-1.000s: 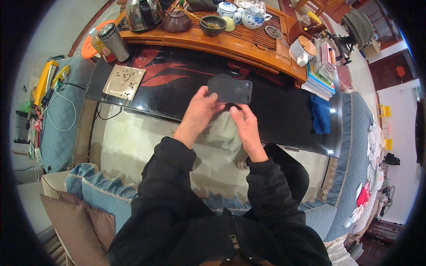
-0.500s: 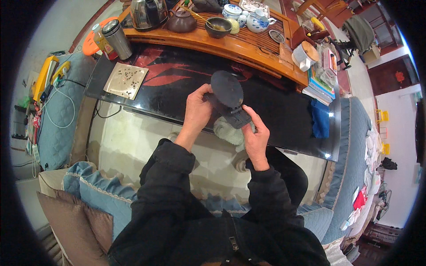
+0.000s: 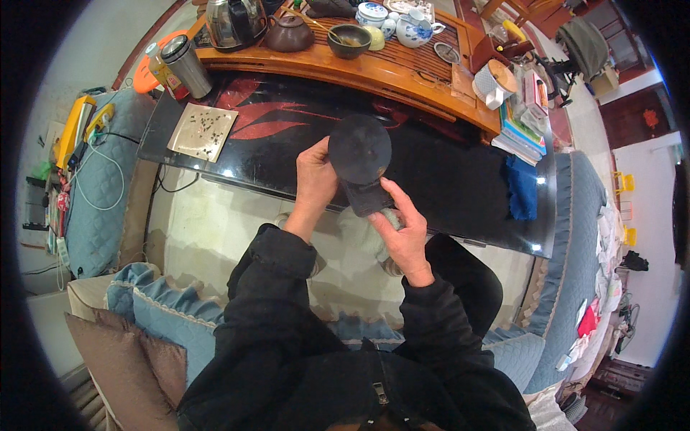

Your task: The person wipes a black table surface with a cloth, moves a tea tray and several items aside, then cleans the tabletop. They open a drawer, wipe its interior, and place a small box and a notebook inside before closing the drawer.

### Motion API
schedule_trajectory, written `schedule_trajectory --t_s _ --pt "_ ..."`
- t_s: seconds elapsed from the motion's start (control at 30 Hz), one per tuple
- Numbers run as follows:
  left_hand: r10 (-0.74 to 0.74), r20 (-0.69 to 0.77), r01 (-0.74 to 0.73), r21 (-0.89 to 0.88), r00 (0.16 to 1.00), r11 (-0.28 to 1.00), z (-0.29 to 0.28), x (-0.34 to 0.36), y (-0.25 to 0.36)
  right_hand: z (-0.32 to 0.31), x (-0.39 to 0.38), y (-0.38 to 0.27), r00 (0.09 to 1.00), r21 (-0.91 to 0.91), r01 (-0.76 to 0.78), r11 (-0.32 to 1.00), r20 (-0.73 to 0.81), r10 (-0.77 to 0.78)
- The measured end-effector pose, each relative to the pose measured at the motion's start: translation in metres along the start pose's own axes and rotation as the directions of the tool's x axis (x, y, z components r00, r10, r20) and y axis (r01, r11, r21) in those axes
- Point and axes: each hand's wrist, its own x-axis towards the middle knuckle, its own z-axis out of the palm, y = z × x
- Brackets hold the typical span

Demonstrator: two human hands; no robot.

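Note:
A black hinged object (image 3: pixel 359 148), a round flat plate joined to a smaller rectangular part, is held over the black glossy table's near edge. My left hand (image 3: pixel 315 179) grips its left side, fingertips partly hidden behind the plate. My right hand (image 3: pixel 402 233) holds the rectangular part at the lower right, thumb and finger against it. A pale green fluffy cloth (image 3: pixel 352 237) lies below the hands, partly hidden by them.
Black table (image 3: pixel 460 187) holds a square beige board (image 3: pixel 201 133), steel flask (image 3: pixel 185 68), blue cloth (image 3: pixel 520 187) and books (image 3: pixel 517 136). Behind stands a wooden tea tray (image 3: pixel 453 100) with kettle, teapot and cups. Padded sofa sections (image 3: pixel 104 208) flank the table, cables on the left.
The black object has turned from lying crosswise to upright lengthwise, its round plate now at the top facing me. My right hand has moved lower on it; my left hand has stayed at its left.

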Motion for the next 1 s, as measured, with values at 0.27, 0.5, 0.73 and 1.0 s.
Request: schedule_trajectory --t_s 0.27,0.5,0.73,1.0 --pt "-0.462 0.298 0.550 -0.479 0.835 0.684 -0.021 0.015 0.005 -0.002 0.013 0.014 0.990 -0.219 0.084 0.972 -0.094 -0.107" --pt "-0.388 0.189 0.426 -0.237 0.902 0.873 -0.016 0.012 0.003 0.002 0.015 0.014 0.998 -0.179 0.059 0.982 -0.017 -0.063" --pt "-0.333 0.283 0.340 0.025 0.899 0.940 -0.013 0.008 0.004 0.014 0.025 0.024 0.931 0.104 -0.308 0.946 -0.173 0.322" --pt "-0.373 0.151 0.387 -0.075 0.915 0.919 -0.005 0.002 0.012 0.014 0.025 0.027 0.919 0.192 -0.326 0.926 -0.165 0.358"
